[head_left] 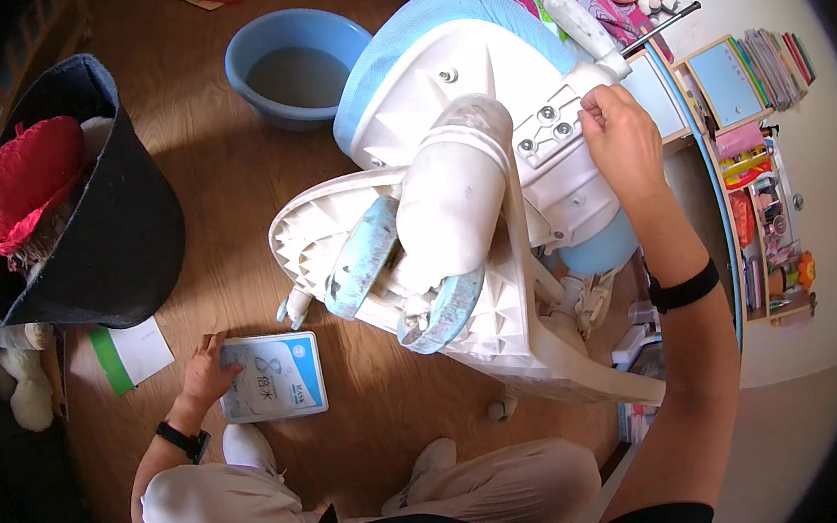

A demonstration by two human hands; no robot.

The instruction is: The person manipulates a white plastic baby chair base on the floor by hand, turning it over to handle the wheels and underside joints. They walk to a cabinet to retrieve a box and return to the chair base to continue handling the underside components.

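A child's swivel chair lies tipped over, its white seat underside (408, 79) and thick white column (456, 181) facing me. On the underside, a white bracket (536, 138) carries several metal bolts. At the bracket's right edge is my right hand (625, 140), fingers curled and pinched; whatever they hold is hidden. Low on the left, my left hand (205, 371) grips the left edge of a flat white-and-blue plastic case (277, 378), thumb over its top. The case rests on the floor near my feet. Blue-rimmed casters (358, 257) show on the chair base (313, 224).
A blue basin (299, 31) of water stands behind the chair. At left, a dark felt basket (137, 210) holds a red soft item (32, 177). A green-and-white card (133, 355) lies on the wooden floor. Shelves with books (773, 68) stand at right.
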